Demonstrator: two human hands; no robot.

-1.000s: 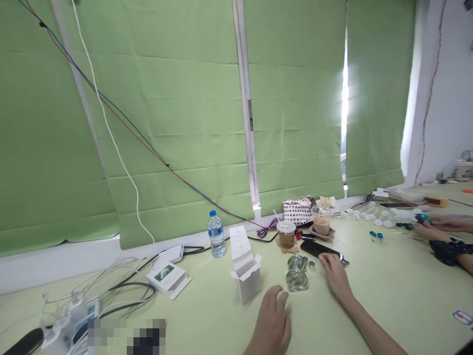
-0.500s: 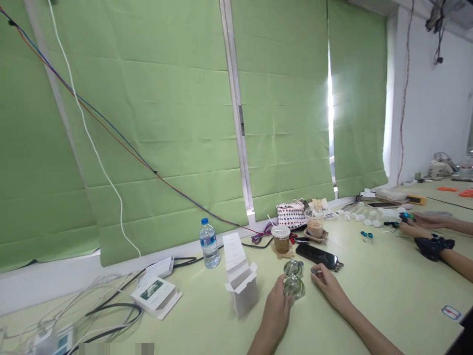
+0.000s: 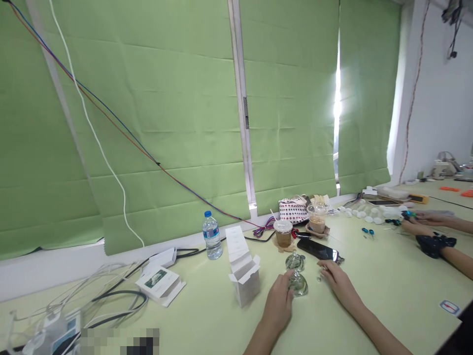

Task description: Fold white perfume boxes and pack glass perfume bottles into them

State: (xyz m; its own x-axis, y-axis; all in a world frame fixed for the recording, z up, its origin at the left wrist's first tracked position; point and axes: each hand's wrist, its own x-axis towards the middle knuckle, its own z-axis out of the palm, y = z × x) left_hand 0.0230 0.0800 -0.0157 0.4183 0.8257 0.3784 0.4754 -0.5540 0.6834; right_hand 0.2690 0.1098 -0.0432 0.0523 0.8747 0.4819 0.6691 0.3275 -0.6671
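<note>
Green blinds (image 3: 177, 113); blue-capped bottle (image 3: 212, 236).

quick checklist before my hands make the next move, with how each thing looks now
1. Left hand at the nearer glass piece: ok, fingers reach its side.
2. Farther glass piece free of both hands: ok.
3. Right hand securely gripping something: cannot tell, the fingertips are too small to judge.
4. White box open: ok, lid up.
5. Phone well away from the right hand: not ok, it lies just beyond the fingers.
6. Water bottle capped: ok.
</note>
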